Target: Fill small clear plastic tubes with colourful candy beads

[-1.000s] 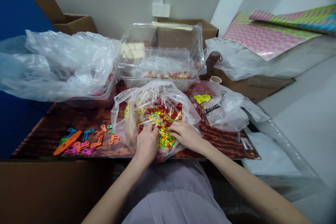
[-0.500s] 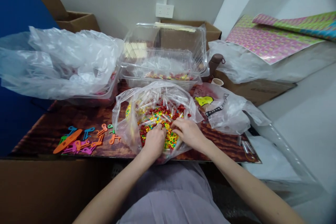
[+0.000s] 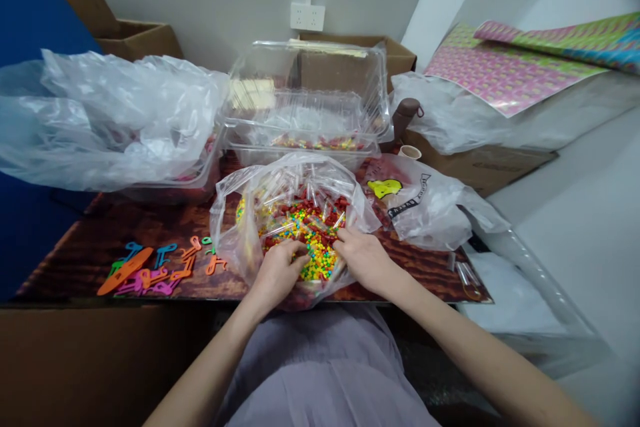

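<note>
A clear plastic bag (image 3: 235,213) stands open in front of me, filled with small coloured candies (image 3: 313,247) and several clear tubes with red ends (image 3: 320,203). My left hand (image 3: 275,273) reaches into the bag from the near left, its fingers curled and pinched over the candies. Beside it, my right hand (image 3: 363,257) is inside the bag too, fingers bent and closed at the candy pile. What either hand pinches is too small to make out.
Bright plastic clips (image 3: 150,267) lie on the brown patterned tabletop (image 3: 425,273) at the left. Behind the bag are clear plastic trays (image 3: 305,113), a crumpled plastic sheet (image 3: 110,120), a printed bag (image 3: 420,203), a paper cup (image 3: 411,151), cardboard boxes and patterned wrapping paper (image 3: 505,67).
Both hands have shifted slightly within the bag, working among the candies; the right hand moved a little farther in. The head view has wobbled.
</note>
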`<state>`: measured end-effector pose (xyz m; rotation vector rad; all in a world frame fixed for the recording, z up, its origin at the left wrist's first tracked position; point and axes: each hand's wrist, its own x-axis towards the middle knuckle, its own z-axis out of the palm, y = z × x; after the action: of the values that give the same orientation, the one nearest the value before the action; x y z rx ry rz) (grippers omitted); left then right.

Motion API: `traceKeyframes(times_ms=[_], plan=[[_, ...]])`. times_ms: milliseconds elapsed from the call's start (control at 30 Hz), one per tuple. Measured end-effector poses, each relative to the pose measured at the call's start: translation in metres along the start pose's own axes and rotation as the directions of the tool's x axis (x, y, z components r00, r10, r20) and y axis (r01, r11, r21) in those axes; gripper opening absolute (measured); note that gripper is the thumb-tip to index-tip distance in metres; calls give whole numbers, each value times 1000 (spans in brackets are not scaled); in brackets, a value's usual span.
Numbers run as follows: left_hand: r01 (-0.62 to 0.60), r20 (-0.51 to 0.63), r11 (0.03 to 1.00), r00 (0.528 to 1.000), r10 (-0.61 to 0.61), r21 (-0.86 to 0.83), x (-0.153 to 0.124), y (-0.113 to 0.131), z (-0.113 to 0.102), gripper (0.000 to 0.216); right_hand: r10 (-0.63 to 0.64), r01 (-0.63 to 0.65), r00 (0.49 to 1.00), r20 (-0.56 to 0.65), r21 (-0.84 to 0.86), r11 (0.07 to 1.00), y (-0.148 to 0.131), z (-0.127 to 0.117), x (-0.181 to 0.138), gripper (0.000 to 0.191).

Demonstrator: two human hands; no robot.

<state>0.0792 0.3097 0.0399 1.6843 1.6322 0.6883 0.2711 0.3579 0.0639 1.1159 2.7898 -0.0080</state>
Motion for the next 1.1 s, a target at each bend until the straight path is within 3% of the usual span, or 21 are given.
traceKeyframes(times_ms=[133, 233, 400, 533, 633, 800, 967, 1100], plan=[[66, 13, 989, 998, -65, -131, -7, -5, -1, 23, -38, 40, 999, 22, -57, 998, -7, -6, 4, 19], [127, 32, 937, 992, -123, -325, -13, -8, -1, 34, -74, 78, 995, 62, -65, 995, -15, -6, 9, 19], [307, 189, 629, 950, -249, -714, -20, -9, -2, 54, -179, 173, 982, 58, 89, 981, -28, 10, 22, 18], [356, 267, 386, 927, -265, -851, -23, -10, -7, 60, -114, 98, 993, 25, 364, 926, -29, 19, 27, 16], [357, 284, 310, 924, -257, -881, -24, -10, -10, 55, -40, 39, 999, -11, 569, 821, -24, 19, 26, 13], [362, 303, 263, 923, -238, -895, -25, -9, -11, 47, 52, 9, 997, -51, 795, 607, -15, 17, 23, 10], [378, 340, 206, 919, -197, -902, -26, -11, -9, 48, 103, -95, 993, 63, 937, 337, -12, 17, 20, 11], [396, 373, 159, 915, -153, -904, -26, -13, -9, 46, 84, -133, 989, 126, 988, 82, -14, 17, 19, 26]])
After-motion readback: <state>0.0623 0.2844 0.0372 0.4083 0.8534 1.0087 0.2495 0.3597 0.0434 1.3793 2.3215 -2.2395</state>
